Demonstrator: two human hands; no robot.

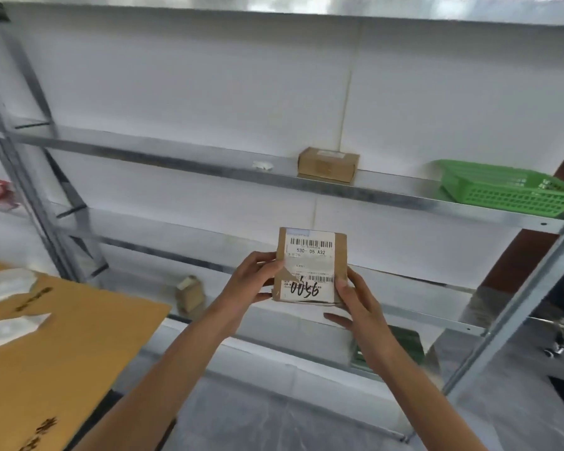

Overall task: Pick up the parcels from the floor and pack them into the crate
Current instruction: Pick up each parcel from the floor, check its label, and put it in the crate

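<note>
Head: parcel (310, 265), green basket (502, 198) on shelf (176, 151)

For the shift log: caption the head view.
Left hand and right hand hold a labelled parcel before metal shelves with a green basket.

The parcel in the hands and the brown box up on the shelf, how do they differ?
The parcel is held up off any surface, left hand and right hand gripping its side edges; the brown box sits untouched on the shelf. The parcel shows a big white label with barcodes and handwritten 0056; the brown box shows only a small pale label on top. Both are brown cardboard.
</note>
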